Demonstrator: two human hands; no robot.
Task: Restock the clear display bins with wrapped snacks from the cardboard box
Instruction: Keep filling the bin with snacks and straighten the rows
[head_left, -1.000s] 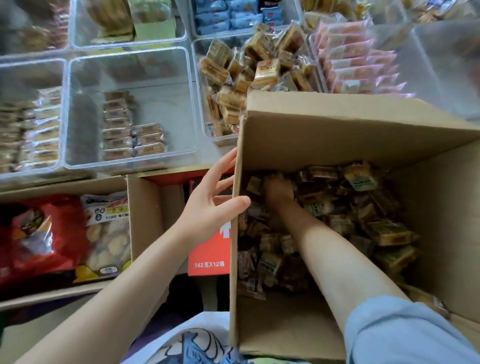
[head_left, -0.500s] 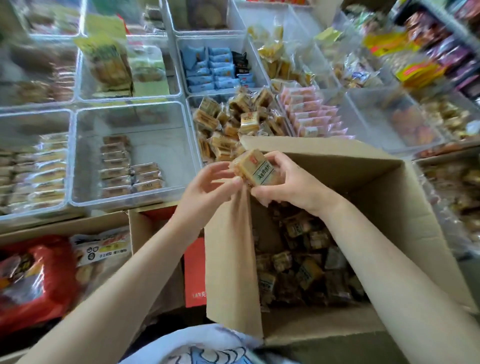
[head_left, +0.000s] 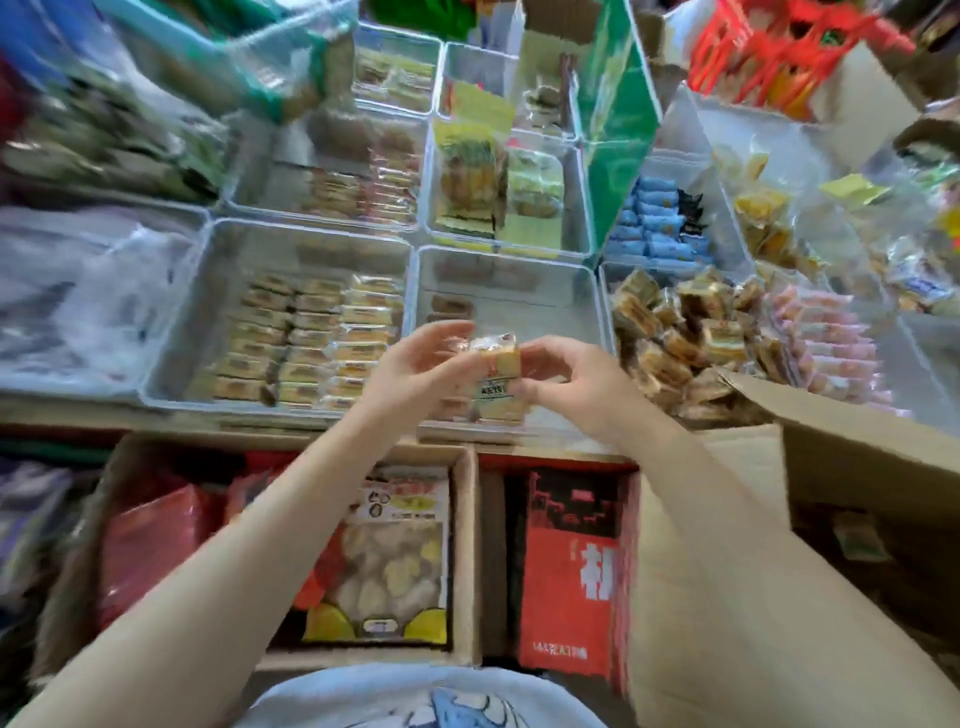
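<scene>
Above the clear bin (head_left: 506, 291), both hands pinch a clear-wrapped tan snack (head_left: 496, 366).

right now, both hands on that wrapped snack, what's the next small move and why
Probably lower the wrapped snack into the clear bin under it. The left hand and the right hand both pinch it right over that bin, which holds few packs, while the bin to the right is heaped.
</scene>
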